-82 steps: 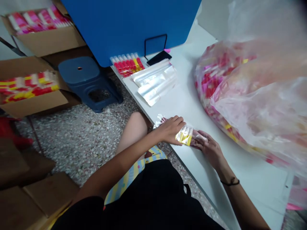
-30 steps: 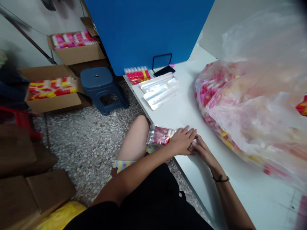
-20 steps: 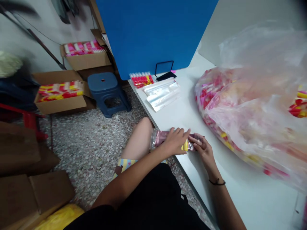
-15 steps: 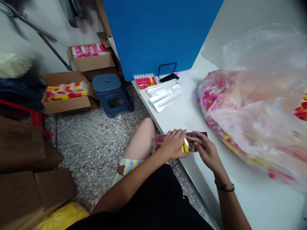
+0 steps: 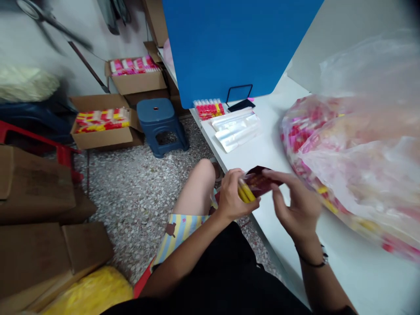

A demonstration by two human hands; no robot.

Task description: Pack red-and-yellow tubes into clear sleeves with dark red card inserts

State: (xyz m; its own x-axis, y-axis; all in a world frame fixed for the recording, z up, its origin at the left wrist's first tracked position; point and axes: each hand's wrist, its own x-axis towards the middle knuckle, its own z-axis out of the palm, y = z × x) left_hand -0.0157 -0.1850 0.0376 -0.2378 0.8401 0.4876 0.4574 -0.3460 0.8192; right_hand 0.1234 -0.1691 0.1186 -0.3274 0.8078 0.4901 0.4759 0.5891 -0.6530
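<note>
My left hand [image 5: 233, 197] is closed around a dark red, shiny plastic packet [image 5: 259, 183], above the near edge of the white table. Yellow tube-like sticks [image 5: 246, 191] show at its fingers, against the packet; how far they are inside it I cannot tell. My right hand [image 5: 297, 203] is at the packet's right end, blurred, with thumb and forefinger apart. Its fingertips are at the packet's upper edge, and whether they press on it is unclear. Further up the table lie silvery flat pouches [image 5: 236, 129] and a row of red and yellow tubes with clear tops [image 5: 209, 109].
A big clear plastic bag [image 5: 354, 175] of pink, red and yellow pieces covers the table's right side. A blue panel [image 5: 236, 48] stands behind a phone-like black object [image 5: 242, 105]. On the floor are a blue stool [image 5: 156, 111], filled cartons [image 5: 101, 139] and a yellow bag [image 5: 92, 293].
The packet has tilted and its right end has lifted. More of the yellow sticks shows at my left hand. My right hand's thumb and forefinger have spread apart. The view has shifted slightly.
</note>
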